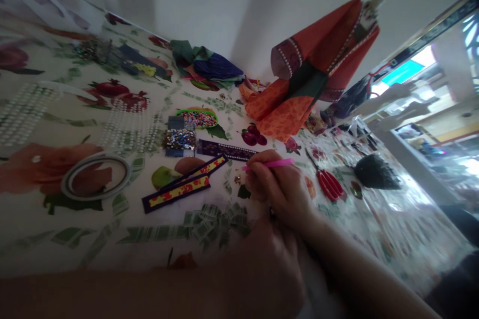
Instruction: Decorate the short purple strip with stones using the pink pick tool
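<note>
My right hand [279,189] is closed in a pinch around a slim pink pen-like stick [280,162], which lies nearly level across the fingers. Just below it, my left hand [262,259] is dim and blurred, its fingers curled in close to the right wrist; what they hold, if anything, is hidden. Beyond the right fingertips lies a dark strip with white beads along it [228,150]. Two dark-edged strips with yellow and red patterning [179,192] rest crossed to the left of the hands.
Farther off are a blue card wound with sequins [179,138], a green-rimmed tray of coloured beads [216,117], a tape roll [67,187], pearl strings [22,114] and folded cloth [217,67]. An orange dress [310,79] hangs on a stand. Red-handled scissors [331,184] lie at right.
</note>
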